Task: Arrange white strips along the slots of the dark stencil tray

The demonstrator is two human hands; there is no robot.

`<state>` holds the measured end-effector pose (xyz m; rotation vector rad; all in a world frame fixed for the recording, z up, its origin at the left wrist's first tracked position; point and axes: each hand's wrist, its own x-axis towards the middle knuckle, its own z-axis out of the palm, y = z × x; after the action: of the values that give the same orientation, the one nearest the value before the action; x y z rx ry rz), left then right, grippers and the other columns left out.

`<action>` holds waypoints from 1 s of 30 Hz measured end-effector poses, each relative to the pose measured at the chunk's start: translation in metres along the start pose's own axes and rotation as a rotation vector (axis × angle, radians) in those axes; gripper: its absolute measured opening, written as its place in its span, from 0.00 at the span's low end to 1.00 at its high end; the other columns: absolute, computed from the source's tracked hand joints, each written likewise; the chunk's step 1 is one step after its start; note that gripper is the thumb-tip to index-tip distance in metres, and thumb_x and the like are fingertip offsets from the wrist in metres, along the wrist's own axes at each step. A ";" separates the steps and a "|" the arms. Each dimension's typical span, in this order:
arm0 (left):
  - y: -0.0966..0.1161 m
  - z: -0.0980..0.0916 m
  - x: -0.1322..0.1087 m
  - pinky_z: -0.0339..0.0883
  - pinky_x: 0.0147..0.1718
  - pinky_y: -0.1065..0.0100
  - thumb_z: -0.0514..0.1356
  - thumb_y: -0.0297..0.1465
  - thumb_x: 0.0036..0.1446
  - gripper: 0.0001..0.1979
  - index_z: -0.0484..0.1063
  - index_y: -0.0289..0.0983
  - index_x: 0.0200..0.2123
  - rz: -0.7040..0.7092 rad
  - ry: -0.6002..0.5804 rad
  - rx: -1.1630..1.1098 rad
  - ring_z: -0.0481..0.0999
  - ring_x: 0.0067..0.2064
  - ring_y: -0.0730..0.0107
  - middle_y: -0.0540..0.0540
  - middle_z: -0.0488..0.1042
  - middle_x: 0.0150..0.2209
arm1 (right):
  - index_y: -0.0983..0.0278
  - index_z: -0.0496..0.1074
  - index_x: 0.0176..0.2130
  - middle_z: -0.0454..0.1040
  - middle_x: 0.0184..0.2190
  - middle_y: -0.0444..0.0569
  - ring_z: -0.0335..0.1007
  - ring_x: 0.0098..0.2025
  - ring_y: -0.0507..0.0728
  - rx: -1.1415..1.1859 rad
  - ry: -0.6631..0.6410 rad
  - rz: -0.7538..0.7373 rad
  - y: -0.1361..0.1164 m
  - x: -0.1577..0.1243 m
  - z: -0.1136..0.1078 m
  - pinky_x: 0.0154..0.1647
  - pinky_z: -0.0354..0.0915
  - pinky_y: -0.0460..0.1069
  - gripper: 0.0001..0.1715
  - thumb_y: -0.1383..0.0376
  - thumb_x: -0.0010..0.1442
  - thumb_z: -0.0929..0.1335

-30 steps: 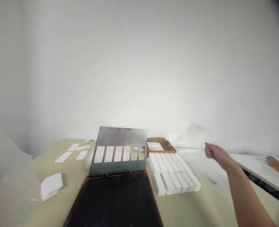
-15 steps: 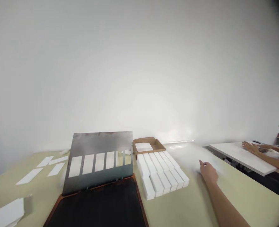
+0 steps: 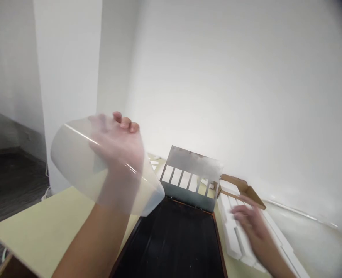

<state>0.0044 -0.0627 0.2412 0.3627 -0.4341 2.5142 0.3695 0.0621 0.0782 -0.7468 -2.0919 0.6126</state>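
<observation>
My left hand (image 3: pixel 120 141) is raised at the left, its fingertips curled over the edge of a bent translucent plastic sheet (image 3: pixel 75 162). The sheet covers most of the palm and wrist. My right hand (image 3: pixel 253 222), blurred, hovers over rows of white stacked cards or blocks (image 3: pixel 231 235); its fingers look loosely bent and apart, with nothing visible in them. Between the hands lies a black board (image 3: pixel 171 243) with an orange-brown rim. A grey metal plate (image 3: pixel 194 156) with a row of rectangular openings stands tilted up at its far edge.
Behind the white stacks sits an open cardboard box (image 3: pixel 252 197) with white pieces inside. Clear plastic film (image 3: pixel 310 227) lies along the wall at the right. White strips (image 3: pixel 154 165) rest beyond the board. The pale table (image 3: pixel 43 235) ends at a left edge above dark floor.
The view has swung left, shifting the board and stacks rightward. My left hand has come into view with the plastic sheet. My right hand has moved from the film area to over the stacks.
</observation>
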 end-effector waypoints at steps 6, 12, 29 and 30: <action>-0.046 -0.027 -0.031 0.62 0.26 0.68 0.48 0.61 0.69 0.29 0.65 0.40 0.43 -0.252 -0.079 0.364 0.63 0.27 0.71 0.48 0.67 0.33 | 0.57 0.51 0.73 0.79 0.47 0.54 0.78 0.48 0.63 1.092 -0.411 0.329 -0.099 0.013 0.148 0.51 0.72 0.60 0.53 0.34 0.65 0.68; -0.018 -0.123 -0.014 0.71 0.40 0.61 0.49 0.63 0.67 0.33 0.67 0.41 0.53 -0.469 -0.293 0.863 0.74 0.39 0.60 0.44 0.71 0.40 | 0.55 0.43 0.75 0.76 0.30 0.37 0.72 0.23 0.52 1.014 -0.107 0.517 -0.089 0.020 0.146 0.34 0.69 0.50 0.62 0.55 0.60 0.79; 0.060 -0.241 -0.017 0.61 0.64 0.45 0.64 0.40 0.65 0.25 0.68 0.49 0.64 -0.638 -1.650 1.928 0.60 0.68 0.43 0.42 0.64 0.69 | 0.45 0.56 0.75 0.65 0.70 0.58 0.65 0.69 0.74 -0.522 -0.527 -0.361 0.003 -0.011 0.113 0.62 0.70 0.69 0.42 0.40 0.70 0.67; 0.061 -0.241 -0.015 0.63 0.64 0.45 0.64 0.41 0.65 0.26 0.67 0.49 0.65 -0.627 -1.697 1.939 0.60 0.69 0.43 0.42 0.63 0.70 | 0.42 0.54 0.75 0.64 0.71 0.56 0.64 0.70 0.73 -0.550 -0.558 -0.425 0.004 -0.008 0.113 0.62 0.69 0.69 0.40 0.41 0.71 0.66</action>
<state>-0.0579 -0.0270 0.0024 2.5308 1.4412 0.5775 0.2819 0.0406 0.0088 -0.4086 -2.8839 -0.0146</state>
